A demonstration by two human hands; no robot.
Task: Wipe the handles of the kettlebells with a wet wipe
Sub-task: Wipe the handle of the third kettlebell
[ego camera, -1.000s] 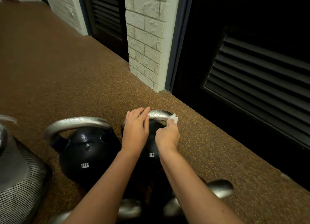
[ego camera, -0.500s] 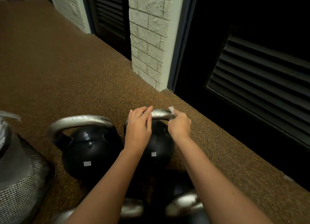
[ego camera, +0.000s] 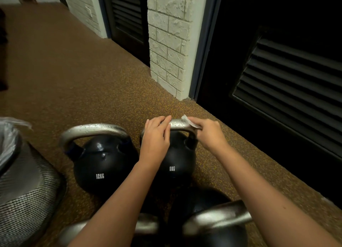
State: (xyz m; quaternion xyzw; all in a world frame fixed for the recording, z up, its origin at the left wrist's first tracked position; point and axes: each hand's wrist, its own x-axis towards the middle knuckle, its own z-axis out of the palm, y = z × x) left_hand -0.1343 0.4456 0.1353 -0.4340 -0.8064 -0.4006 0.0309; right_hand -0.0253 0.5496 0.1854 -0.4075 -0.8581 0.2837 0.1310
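Observation:
A black 8KG kettlebell (ego camera: 175, 165) with a silver handle (ego camera: 178, 124) stands on the brown speckled floor. My left hand (ego camera: 156, 138) rests over the left part of that handle, fingers laid across it. My right hand (ego camera: 209, 133) pinches a small white wet wipe (ego camera: 188, 121) against the handle's right bend. To the left stands a black 12KG kettlebell (ego camera: 102, 165) with its own silver handle (ego camera: 92, 130), untouched. Two more kettlebell handles (ego camera: 218, 219) show near the bottom edge, partly behind my forearms.
A wire-mesh bin (ego camera: 24, 196) with a plastic liner stands at the left edge. A white brick pillar (ego camera: 166, 43) and dark louvred doors (ego camera: 288, 83) run along the right. Brown floor (ego camera: 64, 70) stretches ahead and to the left.
My right hand has moved with the wipe from the top right of the handle out toward its right bend. My left hand has stayed on the handle.

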